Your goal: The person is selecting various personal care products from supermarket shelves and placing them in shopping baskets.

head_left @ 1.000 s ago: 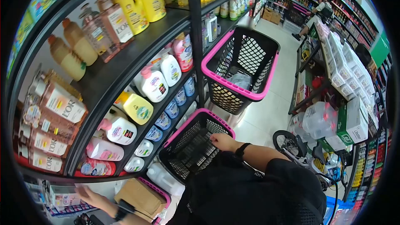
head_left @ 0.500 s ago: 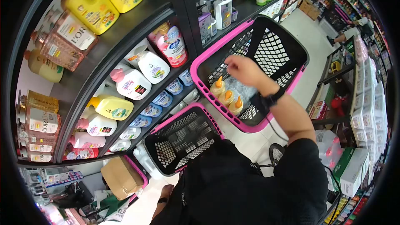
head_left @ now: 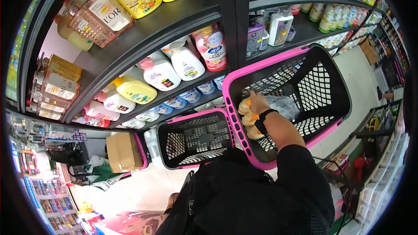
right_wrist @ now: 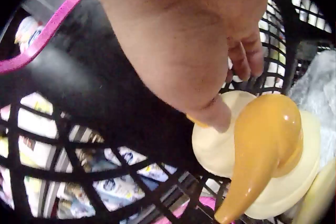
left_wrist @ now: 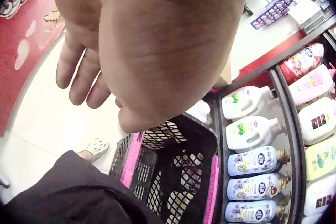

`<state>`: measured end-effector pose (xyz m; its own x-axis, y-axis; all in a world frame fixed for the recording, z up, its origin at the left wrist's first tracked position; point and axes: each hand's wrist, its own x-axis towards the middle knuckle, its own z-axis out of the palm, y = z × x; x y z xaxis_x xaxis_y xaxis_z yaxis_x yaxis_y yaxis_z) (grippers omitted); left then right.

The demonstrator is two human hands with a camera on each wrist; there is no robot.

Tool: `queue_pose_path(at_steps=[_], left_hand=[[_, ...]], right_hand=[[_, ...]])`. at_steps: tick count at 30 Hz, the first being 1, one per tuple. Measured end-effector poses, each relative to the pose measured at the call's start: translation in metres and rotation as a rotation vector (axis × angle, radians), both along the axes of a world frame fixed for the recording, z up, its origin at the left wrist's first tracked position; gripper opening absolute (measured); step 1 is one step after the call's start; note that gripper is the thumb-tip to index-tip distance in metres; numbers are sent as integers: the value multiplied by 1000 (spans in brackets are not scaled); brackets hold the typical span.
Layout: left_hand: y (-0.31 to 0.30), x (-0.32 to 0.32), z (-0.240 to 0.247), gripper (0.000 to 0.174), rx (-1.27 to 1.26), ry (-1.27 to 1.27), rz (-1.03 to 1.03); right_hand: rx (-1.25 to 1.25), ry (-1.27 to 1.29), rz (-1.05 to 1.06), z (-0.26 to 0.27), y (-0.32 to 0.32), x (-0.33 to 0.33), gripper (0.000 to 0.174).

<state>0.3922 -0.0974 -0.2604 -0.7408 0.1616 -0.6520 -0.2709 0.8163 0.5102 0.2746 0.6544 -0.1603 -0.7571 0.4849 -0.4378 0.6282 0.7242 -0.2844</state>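
Note:
My right hand (head_left: pixel 260 103) reaches down into the large black basket (head_left: pixel 272 60) with a pink rim. It holds the farthest of the cream-coloured bottles (head_left: pixel 249 119) with orange pump tops, which stand at the basket's near end. Close up in the right wrist view, my thumb rests at the top of that bottle (right_wrist: pixel 215 148), with the other fingers partly hidden behind it. A second bottle's orange pump (right_wrist: pixel 268 134) stands in front. Beside the bottles lies a clear plastic bag (head_left: pixel 283 106). My left hand (left_wrist: pixel 157 50) hangs with loosely bent fingers, holding nothing, near a smaller basket.
The smaller black basket (head_left: pixel 196 141) stands left of the large one. Next to it are a white jug (head_left: pixel 152 147) and a cardboard box (head_left: pixel 124 152). Shelves of pump bottles, including a yellow one (head_left: pixel 136 90), run along the left and back. White stacked containers (head_left: pixel 379 187) line the right.
My right hand has moved from the smaller basket's rim over to the large basket and down onto a bottle. My left hand has drawn back from the lower-left shelf area to my side.

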Motion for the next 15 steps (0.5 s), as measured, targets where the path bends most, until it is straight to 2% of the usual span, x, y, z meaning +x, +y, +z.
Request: queue_pose_path(at_steps=[2,3,5,6,7,8,10,11,12,14,15], left_hand=[[10,15,4,34,-34,49,-193],[13,22,13,32,-89,69,-364],[6,33,20,29,-197,116,-704],[2,41,26,28,-213,183,-787],[-1,48,30,27,-230,261,-867],[-3,55,35,26,-249,344,-943],[-8,61,46,25,-324,113,-537],[-9,63,55,25,-360,37,-324],[4,58,71,25,-349,-61,-155],[23,48,94,26,-329,-238,185],[30,41,99,22,-215,-303,345]], right_hand=[[-162,196,-44,-44,19,10,76],[-374,249,-58,-73,35,14,87],[-509,401,-173,-132,51,25,84],[-576,483,-228,-146,52,25,83],[-659,368,-126,-95,52,30,77],[-469,225,-60,-116,56,30,72],[-442,193,-46,-107,50,27,74],[-478,206,-103,-93,44,24,68],[-493,238,-93,-104,45,19,57],[-483,292,-35,-136,47,13,49],[-437,242,69,-129,47,12,49]])
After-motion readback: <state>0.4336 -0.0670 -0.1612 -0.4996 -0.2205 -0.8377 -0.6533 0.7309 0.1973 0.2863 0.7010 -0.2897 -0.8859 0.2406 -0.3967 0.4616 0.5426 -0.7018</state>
